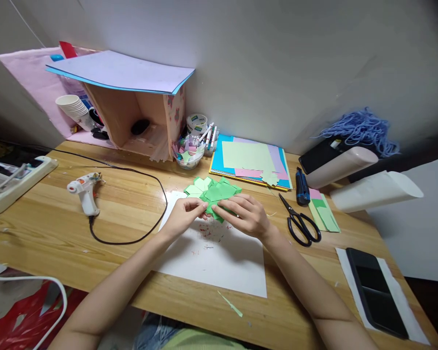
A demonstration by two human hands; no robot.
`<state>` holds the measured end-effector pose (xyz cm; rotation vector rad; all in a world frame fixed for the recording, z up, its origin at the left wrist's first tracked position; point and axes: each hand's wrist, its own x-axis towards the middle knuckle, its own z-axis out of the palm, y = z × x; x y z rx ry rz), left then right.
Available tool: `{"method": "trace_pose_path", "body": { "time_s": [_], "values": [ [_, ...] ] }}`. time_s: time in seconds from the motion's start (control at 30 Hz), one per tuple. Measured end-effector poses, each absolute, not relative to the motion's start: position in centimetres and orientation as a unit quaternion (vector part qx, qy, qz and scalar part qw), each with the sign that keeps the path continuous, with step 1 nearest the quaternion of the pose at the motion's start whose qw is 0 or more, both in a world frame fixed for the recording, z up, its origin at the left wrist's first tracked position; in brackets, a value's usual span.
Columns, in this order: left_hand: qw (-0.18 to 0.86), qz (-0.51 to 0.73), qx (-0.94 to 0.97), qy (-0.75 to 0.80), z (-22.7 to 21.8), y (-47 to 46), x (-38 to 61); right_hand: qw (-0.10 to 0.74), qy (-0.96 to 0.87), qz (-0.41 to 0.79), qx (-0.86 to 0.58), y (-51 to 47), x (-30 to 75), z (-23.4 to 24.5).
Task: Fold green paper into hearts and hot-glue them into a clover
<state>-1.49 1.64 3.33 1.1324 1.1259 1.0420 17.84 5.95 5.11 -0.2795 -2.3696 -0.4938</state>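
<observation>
A folded green paper cutout (219, 190) with angular petal-like edges is between my hands, above a white sheet (211, 272). My left hand (186, 214) is closed, thumb and forefinger pinching the cutout's near left edge. Across its right side lies my right hand (246, 214), fingers bent over the paper and holding it; its thumb is mostly hidden. At the cutout's upper left is a paler green petalled paper piece (198, 186). Reddish and dark marks show on the white sheet below my hands.
A glue gun (86, 192) with a looped black cord stands left. Black scissors (300, 221), a utility knife (302, 187) and a phone (375, 291) lie right. Behind are a cardboard box (175, 119), a bowl of paper scraps (189, 158) and stacked coloured paper (246, 154).
</observation>
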Motion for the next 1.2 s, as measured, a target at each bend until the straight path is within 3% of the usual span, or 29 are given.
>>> {"method": "trace_pose_path", "body": {
  "time_s": [0.67, 0.8, 1.03, 1.2],
  "values": [
    [0.809, 0.394, 0.254, 0.355, 2.28, 1.9, -1.99, 0.398, -0.892, -0.168, -0.131, 5.91, 18.11, 4.51],
    [0.79, 0.392, 0.29, 0.371, 2.42, 1.92, -2.03, 0.398, -0.892, -0.176, -0.124, 5.91, 18.1, 4.51],
    [0.647, 0.436, 0.408, 0.474, 2.46, 1.82, -1.6, 0.374, -0.901, -0.199, -0.096, 5.8, 17.84, 4.39],
    [0.606, 0.448, 0.447, 0.483, 2.75, 1.76, -1.34, 0.368, -0.904, -0.199, -0.089, 5.67, 17.73, 4.24]
  ]
}}
